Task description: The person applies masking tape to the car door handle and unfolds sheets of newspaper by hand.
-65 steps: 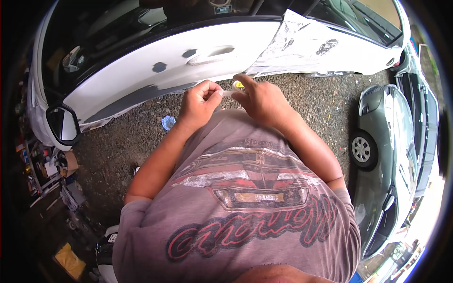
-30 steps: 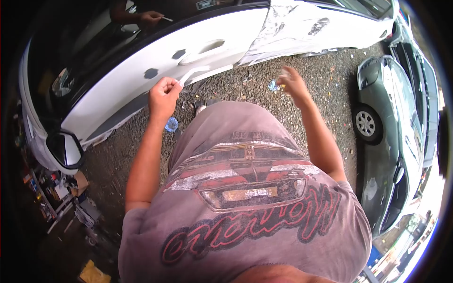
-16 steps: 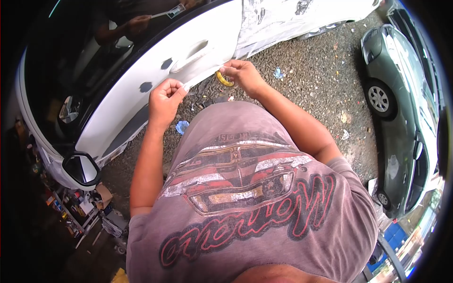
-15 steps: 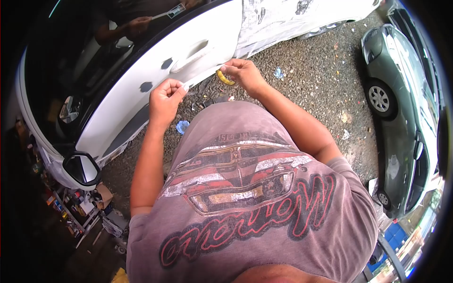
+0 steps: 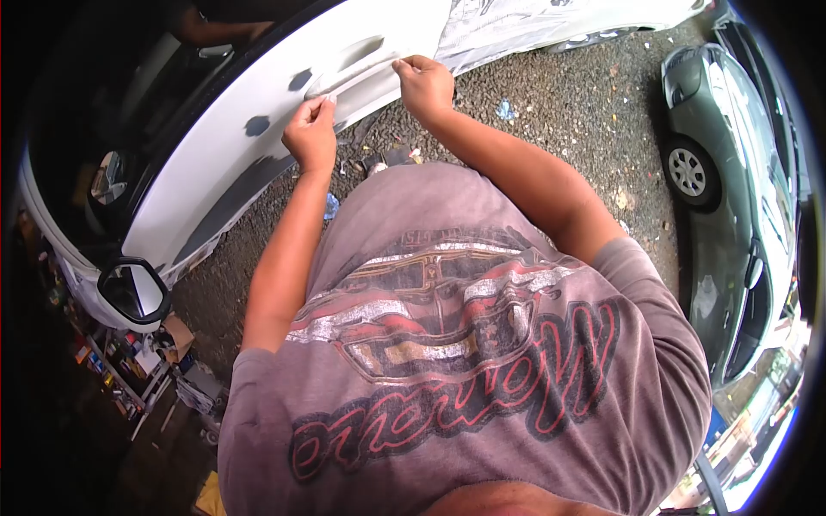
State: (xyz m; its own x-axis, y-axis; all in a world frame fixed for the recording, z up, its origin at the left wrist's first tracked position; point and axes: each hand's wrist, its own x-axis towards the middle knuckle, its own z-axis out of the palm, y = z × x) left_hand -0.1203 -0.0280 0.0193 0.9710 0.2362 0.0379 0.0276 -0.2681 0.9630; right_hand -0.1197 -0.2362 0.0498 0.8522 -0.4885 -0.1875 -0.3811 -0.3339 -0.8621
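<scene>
My left hand (image 5: 311, 133) is closed in a pinch in front of the white car door (image 5: 202, 159), just below the door handle (image 5: 357, 56). Its fingertips grip one end of a pale strip of tape (image 5: 363, 80). The strip stretches taut towards my right hand (image 5: 426, 86), whose fingers are closed at the other end. The yellow tape roll seen earlier is hidden from view now. Whether the strip touches the door, I cannot tell. Grey patches (image 5: 256, 125) mark the door panel left of my left hand.
Masking film (image 5: 508, 30) covers the car's panel beyond the door. A side mirror (image 5: 135, 291) juts out at the left. Gravel (image 5: 533, 138) lies underfoot, with blue crumpled scraps (image 5: 505, 109). A dark green car (image 5: 731, 206) stands at the right. Assorted supplies (image 5: 129, 370) sit at the lower left.
Both hands have moved up and away from me, closer to the door handle, with the tape strip between them. The yellow tape roll has gone out of sight at my right hand.
</scene>
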